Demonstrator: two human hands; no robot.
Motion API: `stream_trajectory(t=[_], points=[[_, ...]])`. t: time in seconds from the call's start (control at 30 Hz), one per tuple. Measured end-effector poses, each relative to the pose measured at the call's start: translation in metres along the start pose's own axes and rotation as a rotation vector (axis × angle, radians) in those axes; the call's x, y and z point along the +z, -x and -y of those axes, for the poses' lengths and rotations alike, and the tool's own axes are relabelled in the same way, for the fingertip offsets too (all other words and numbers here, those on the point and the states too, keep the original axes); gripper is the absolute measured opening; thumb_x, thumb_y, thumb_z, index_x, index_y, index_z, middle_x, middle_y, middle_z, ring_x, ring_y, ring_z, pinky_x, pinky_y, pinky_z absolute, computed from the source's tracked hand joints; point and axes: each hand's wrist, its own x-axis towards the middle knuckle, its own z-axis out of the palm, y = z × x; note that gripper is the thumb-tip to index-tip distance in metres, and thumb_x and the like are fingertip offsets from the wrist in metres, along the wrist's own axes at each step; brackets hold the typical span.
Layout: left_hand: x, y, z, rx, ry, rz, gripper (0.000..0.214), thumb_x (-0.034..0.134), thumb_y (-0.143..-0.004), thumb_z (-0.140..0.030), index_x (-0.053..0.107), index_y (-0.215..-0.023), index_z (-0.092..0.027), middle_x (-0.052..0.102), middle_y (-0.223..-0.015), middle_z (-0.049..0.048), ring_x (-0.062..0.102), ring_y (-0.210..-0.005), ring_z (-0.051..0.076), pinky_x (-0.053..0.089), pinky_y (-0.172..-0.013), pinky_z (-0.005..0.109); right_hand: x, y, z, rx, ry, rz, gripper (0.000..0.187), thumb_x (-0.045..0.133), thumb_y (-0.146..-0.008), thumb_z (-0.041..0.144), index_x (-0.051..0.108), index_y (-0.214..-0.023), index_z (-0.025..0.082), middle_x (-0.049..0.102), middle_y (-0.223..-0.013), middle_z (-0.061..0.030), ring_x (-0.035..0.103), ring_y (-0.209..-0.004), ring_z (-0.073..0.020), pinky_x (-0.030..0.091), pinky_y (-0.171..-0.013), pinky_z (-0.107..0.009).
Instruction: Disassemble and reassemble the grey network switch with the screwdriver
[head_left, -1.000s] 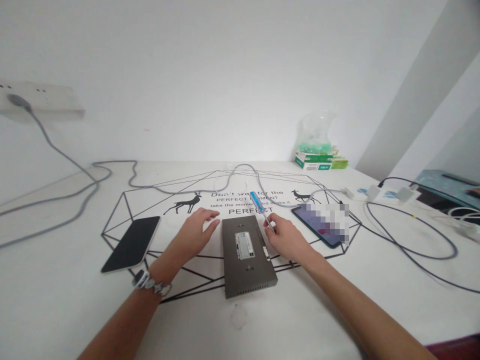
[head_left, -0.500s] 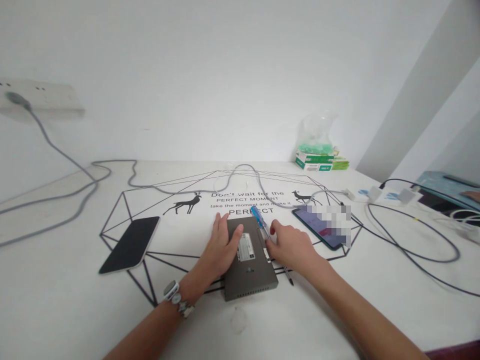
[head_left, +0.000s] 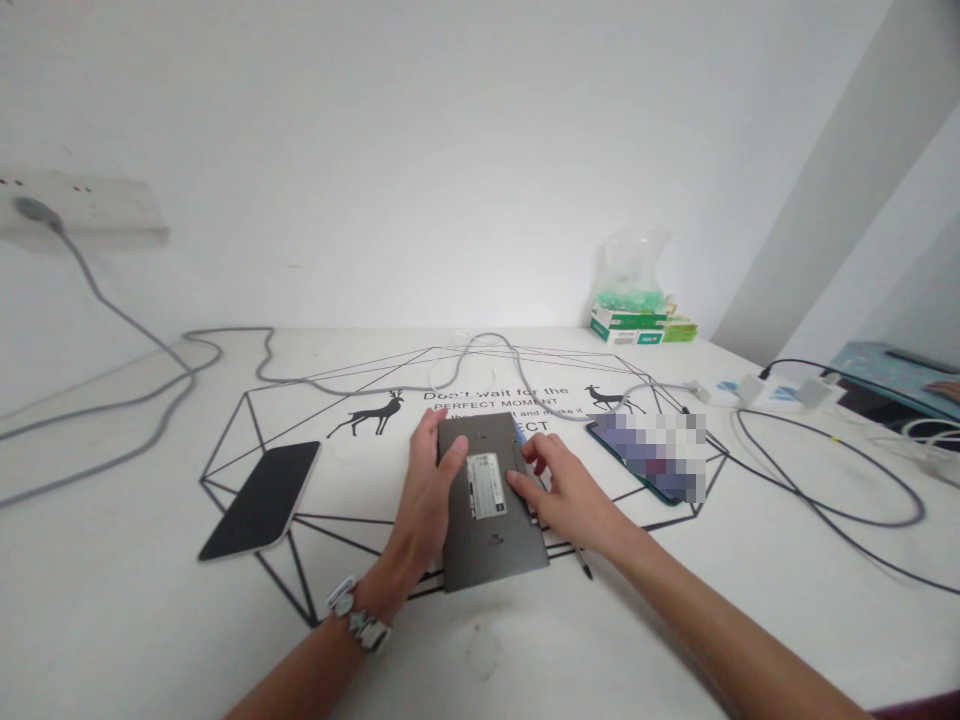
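A flat dark-grey box (head_left: 487, 560) with a white printed label on its upper face is held between my hands, tilted, its near end seemingly raised off the table. My left hand (head_left: 431, 490) grips its left side, thumb on top and fingers down along the edge. At the right edge, my right hand (head_left: 562, 490) has its thumb on the upper face and its index finger bent; the other fingers are partly hidden. A screwdriver (head_left: 585, 565) lies to the right of the box. Only its dark tip and a bit of blue handle show past the box and hand.
A black-faced phone or tablet (head_left: 262, 500) lies to the left, and a lit phone (head_left: 637, 460) to the right. Grey cable (head_left: 360, 388) winds across the back to a white power strip (head_left: 780, 392). Green-and-white boxes (head_left: 626, 325) with a plastic bag stand by the wall.
The box has been tilted up and shifted slightly left, now covering most of the screwdriver's handle. My right thumb has moved from the screwdriver's side onto the box.
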Motion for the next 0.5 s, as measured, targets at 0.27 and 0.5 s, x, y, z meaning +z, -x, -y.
stream_trajectory(t=[0.27,0.5], points=[[0.003,0.003,-0.038,0.289,0.363,-0.107,0.067,0.050,-0.088,-0.063,0.040,-0.143,-0.026,0.034,-0.159,0.0069,0.026,-0.150,0.031,0.031,-0.121,0.044,-0.009,-0.004,0.008,0.063,-0.762,-0.053,0.061,0.081,-0.069,0.028,0.047,-0.120,0.028,0.061,-0.095,0.0049,0.052,-0.053,-0.0071,0.040,-0.038,-0.017],[0.000,0.005,-0.041,0.295,0.376,-0.063,0.065,0.044,-0.088,-0.063,0.043,-0.142,-0.025,0.035,-0.158,0.0059,0.026,-0.150,0.030,0.028,-0.123,0.045,-0.023,0.000,0.018,0.196,-0.705,0.333,0.051,0.079,-0.074,0.033,0.057,-0.119,0.019,0.072,-0.072,-0.0001,0.058,-0.036,-0.0111,0.033,-0.027,-0.015]])
